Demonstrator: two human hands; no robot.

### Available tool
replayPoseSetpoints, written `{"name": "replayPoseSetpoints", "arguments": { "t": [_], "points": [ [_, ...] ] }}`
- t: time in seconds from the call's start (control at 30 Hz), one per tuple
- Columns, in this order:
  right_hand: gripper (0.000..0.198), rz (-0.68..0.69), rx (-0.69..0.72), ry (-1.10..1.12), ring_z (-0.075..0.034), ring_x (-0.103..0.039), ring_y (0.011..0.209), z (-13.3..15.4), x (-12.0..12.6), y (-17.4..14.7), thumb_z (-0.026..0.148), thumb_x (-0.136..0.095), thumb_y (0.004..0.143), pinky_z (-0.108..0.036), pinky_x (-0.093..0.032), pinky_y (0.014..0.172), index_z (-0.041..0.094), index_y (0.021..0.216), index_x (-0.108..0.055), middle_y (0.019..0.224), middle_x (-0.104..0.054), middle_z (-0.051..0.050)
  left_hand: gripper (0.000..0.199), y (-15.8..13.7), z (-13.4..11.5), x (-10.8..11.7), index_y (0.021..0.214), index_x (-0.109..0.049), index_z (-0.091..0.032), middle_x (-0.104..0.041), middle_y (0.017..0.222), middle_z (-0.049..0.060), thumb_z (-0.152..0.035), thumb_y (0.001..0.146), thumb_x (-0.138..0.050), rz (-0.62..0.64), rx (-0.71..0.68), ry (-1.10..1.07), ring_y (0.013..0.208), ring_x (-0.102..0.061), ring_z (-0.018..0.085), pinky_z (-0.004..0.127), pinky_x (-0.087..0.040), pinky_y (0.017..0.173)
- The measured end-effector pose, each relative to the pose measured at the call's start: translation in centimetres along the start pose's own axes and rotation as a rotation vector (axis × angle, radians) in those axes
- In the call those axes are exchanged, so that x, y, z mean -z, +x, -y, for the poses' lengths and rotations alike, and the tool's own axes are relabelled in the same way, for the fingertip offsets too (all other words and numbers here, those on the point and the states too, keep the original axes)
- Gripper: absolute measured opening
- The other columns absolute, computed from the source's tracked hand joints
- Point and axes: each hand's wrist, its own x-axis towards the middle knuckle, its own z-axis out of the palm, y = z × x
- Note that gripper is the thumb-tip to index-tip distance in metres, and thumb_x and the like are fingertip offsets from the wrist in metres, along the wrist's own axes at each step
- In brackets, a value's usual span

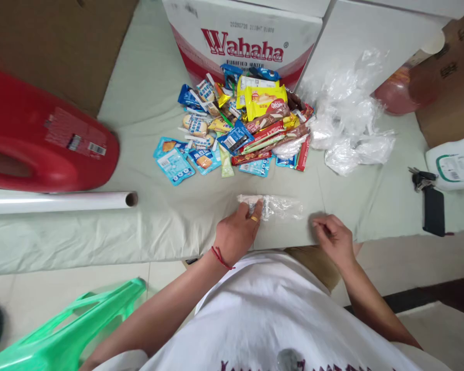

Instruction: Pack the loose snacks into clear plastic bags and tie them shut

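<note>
On the cloth-covered table lies a clear plastic bag [285, 207], stretched out sideways, with something whitish inside its left end. My left hand [236, 229] presses its fingers on that left end and holds it against the cloth. My right hand [335, 238] is just off the bag's right end, its fingers curled in, and nothing shows in them. Beyond the bag is a heap of wrapped snacks: a yellow packet [266, 102] on top, red stick packets [263, 136] and light-blue pouches [176, 166] lower down. Right of the heap sits a pile of crumpled clear bags [346, 121].
A Wahaha carton [251, 31] stands behind the snacks. At left are a red jug [62, 129] and a white roll [58, 203]. A white bottle [458, 162], keys and a black case [433, 210] lie at right. A green stool [73, 324] stands below the table edge.
</note>
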Motion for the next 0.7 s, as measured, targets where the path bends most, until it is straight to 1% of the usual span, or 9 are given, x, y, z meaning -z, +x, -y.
{"name": "replayPoseSetpoints", "arguments": {
  "t": [0.1,0.17,0.2,0.27,0.37,0.43,0.53,0.6,0.7],
  "points": [
    [0.035,-0.106,-0.132,0.063,-0.024,-0.064,0.097,1.0,0.1,2.3,0.046,-0.052,0.104,-0.039,-0.054,0.085,0.023,0.126,-0.069,0.103,-0.072,-0.009,0.047,-0.1,0.1,-0.5,0.151,-0.054,-0.036,-0.068,0.101,0.007,-0.029,0.106,-0.044,-0.045,-0.037,0.095,0.062,-0.059,0.015,0.028,-0.033,0.052],
    [0.05,-0.069,-0.147,0.099,-0.028,-0.06,0.114,2.2,-0.8,4.4,0.052,-0.05,0.103,-0.044,-0.052,0.094,0.022,0.142,-0.059,0.117,-0.072,-0.012,0.047,-0.2,0.2,-0.7,0.151,-0.055,-0.034,-0.068,0.099,0.007,-0.025,0.105,-0.045,-0.087,-0.07,0.14,0.061,-0.059,0.015,0.029,-0.034,0.051],
    [0.054,-0.004,-0.147,0.112,-0.03,-0.059,0.117,2.8,-1.3,5.5,0.054,-0.052,0.101,-0.045,-0.051,0.096,0.022,0.143,-0.058,0.119,-0.072,-0.012,0.047,-0.2,0.2,-0.7,0.15,-0.056,-0.033,-0.068,0.098,0.007,-0.024,0.105,-0.046,-0.11,-0.089,0.153,0.063,-0.06,0.016,0.029,-0.035,0.052],
    [0.047,0.184,-0.143,0.113,-0.031,-0.059,0.113,3.8,-2.2,7.0,0.054,-0.059,0.095,-0.044,-0.05,0.095,0.022,0.13,-0.067,0.11,-0.073,-0.011,0.047,-0.3,0.2,-0.8,0.149,-0.058,-0.03,-0.068,0.094,0.008,-0.022,0.104,-0.049,-0.166,-0.13,0.172,0.07,-0.063,0.019,0.031,-0.04,0.056],
    [0.023,0.38,-0.145,0.116,-0.029,-0.059,0.102,4.3,-2.6,7.5,0.045,-0.064,0.088,-0.041,-0.048,0.091,0.023,0.091,-0.073,0.089,-0.069,-0.008,0.044,-0.3,0.1,-0.9,0.144,-0.062,-0.028,-0.071,0.094,0.011,-0.021,0.102,-0.054,-0.273,-0.182,0.175,0.091,-0.068,0.026,0.036,-0.048,0.072],
    [0.019,0.373,-0.16,0.166,-0.026,-0.059,0.095,4.3,-2.3,7.1,0.04,-0.063,0.087,-0.039,-0.047,0.087,0.023,0.083,-0.069,0.09,-0.067,-0.007,0.042,-0.1,0.2,-1.1,0.142,-0.064,-0.026,-0.074,0.108,0.013,-0.019,0.101,-0.056,-0.359,-0.219,0.145,0.112,-0.067,0.029,0.041,-0.048,0.09],
    [0.023,0.319,-0.267,0.278,-0.019,-0.057,0.078,4.3,-1.9,6.2,0.044,-0.067,0.086,-0.033,-0.046,0.074,0.022,0.094,-0.066,0.092,-0.065,-0.004,0.043,0.1,0.5,-1.3,0.143,-0.062,-0.022,-0.071,0.131,0.014,-0.015,0.102,-0.053,-0.42,-0.321,0.09,0.135,-0.059,0.027,0.041,-0.041,0.107],
    [0.031,0.35,-0.377,0.387,-0.015,-0.052,0.066,4.8,-1.7,5.8,0.05,-0.073,0.083,-0.029,-0.043,0.063,0.022,0.094,-0.062,0.081,-0.063,0.0,0.045,0.2,0.7,-1.4,0.145,-0.06,-0.019,-0.071,0.135,0.014,-0.013,0.102,-0.05,-0.406,-0.367,0.085,0.138,-0.058,0.026,0.039,-0.042,0.105],
    [0.039,0.399,-0.53,0.61,-0.012,-0.045,0.051,6.6,-2.0,6.1,0.056,-0.077,0.079,-0.025,-0.035,0.05,0.023,0.081,-0.056,0.059,-0.054,0.006,0.045,0.2,0.8,-1.3,0.145,-0.06,-0.017,-0.072,0.136,0.014,-0.011,0.102,-0.048,-0.402,-0.377,0.11,0.136,-0.06,0.026,0.039,-0.045,0.094]
  ]
}}
